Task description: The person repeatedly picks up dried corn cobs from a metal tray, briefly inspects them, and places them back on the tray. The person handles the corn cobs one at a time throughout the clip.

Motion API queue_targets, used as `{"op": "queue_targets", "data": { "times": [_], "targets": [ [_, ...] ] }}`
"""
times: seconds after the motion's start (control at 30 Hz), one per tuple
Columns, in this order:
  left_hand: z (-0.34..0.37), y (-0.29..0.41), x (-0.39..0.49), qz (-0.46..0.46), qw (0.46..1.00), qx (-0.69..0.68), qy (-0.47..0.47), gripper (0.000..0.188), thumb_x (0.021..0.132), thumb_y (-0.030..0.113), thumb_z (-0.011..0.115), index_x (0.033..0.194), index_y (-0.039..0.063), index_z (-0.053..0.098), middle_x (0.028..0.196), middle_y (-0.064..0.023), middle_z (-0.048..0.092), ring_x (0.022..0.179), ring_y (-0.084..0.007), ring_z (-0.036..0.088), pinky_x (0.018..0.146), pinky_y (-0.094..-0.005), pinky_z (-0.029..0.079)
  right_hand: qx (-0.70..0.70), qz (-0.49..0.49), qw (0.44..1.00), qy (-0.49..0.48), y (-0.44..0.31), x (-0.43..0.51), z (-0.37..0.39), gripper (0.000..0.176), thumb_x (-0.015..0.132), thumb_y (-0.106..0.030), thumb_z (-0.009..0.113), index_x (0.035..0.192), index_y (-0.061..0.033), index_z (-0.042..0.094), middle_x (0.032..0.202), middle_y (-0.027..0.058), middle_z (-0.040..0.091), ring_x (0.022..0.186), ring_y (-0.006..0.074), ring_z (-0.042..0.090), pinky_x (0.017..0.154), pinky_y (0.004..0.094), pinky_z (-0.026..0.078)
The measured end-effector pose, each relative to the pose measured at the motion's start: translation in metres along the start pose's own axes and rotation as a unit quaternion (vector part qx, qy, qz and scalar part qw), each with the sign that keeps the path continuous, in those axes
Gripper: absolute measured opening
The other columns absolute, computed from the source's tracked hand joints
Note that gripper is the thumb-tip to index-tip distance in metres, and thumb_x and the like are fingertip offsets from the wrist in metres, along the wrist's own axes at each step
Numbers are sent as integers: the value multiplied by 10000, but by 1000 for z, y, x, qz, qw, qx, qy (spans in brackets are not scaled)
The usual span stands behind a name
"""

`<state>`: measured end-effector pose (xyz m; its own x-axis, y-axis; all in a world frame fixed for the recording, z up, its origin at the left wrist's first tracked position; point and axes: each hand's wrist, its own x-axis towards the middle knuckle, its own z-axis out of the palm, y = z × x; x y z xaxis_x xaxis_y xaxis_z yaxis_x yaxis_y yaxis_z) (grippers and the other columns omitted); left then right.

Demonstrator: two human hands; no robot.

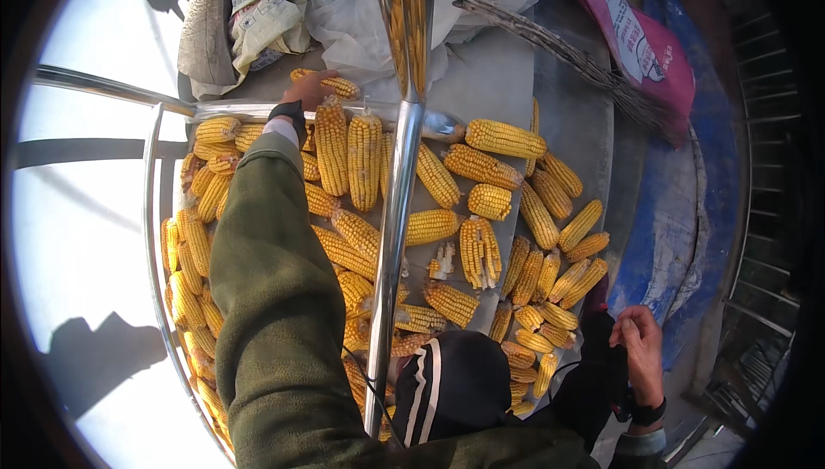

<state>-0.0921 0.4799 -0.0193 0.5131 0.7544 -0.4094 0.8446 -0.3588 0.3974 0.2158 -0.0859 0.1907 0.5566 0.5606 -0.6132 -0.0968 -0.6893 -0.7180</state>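
Note:
Many husked ears of yellow corn [364,159] lie on the grey floor and in a heap along a railing. My left hand [310,90] reaches forward over a low metal rail, its fingers around an ear of corn [341,87] lying at the rail's far side. Two upright-looking ears stand out just right of my wrist. My right hand [640,340] is raised at the lower right, near my knee, fingers curled and holding nothing that I can see. A broken, partly shelled ear [480,253] lies mid-floor beside a small cob piece [442,261].
A shiny metal post [394,243] rises between my arms. Beyond the low rail [251,111] are crumpled clear plastic sheeting [348,24] and a printed sack [267,17]. A bundle of dry twigs [561,50], a pink bag [664,63] and a blue-white tarp [677,211] lie rightward.

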Motion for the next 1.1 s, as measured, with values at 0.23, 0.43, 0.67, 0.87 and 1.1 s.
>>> {"op": "queue_targets", "data": {
  "times": [0.23,0.43,0.67,0.87,1.1],
  "targets": [
    [-19,17,-4,-16,973,-195,-119,398,876,299,547,1252,170,528,1021,-44,597,813,-102,575,648,-260,473,26,4,999,31,-7,-11,-10,161,960,-182,514,976,-22,524,795,23,527,676,92,522,631,229,444],
    [-11,14,2,-97,965,-243,-15,350,845,415,631,1100,191,546,940,-24,557,823,-133,562,636,-285,507,1,-11,1000,28,-9,-15,-9,150,960,-172,510,966,-25,536,785,24,532,674,89,526,638,227,452],
    [-4,2,0,-29,893,-423,152,264,811,238,663,974,86,522,926,-75,589,797,-160,568,692,-298,485,13,5,1000,-22,-11,-14,5,122,950,-129,502,973,-14,538,791,32,548,688,98,548,652,233,464],
    [-32,24,-72,-17,767,-633,106,120,906,142,543,986,115,458,947,-49,545,851,-199,611,745,-401,553,34,-12,995,-91,-19,3,18,141,953,-145,504,984,-11,536,814,26,543,700,91,547,667,236,460],
    [-45,133,-242,112,837,-530,79,224,942,125,464,1141,97,368,1080,-136,542,966,-230,627,752,-324,568,40,-74,982,-171,-16,44,25,158,959,-158,498,1014,-12,524,827,7,531,723,79,544,682,226,455]
  ]
}}
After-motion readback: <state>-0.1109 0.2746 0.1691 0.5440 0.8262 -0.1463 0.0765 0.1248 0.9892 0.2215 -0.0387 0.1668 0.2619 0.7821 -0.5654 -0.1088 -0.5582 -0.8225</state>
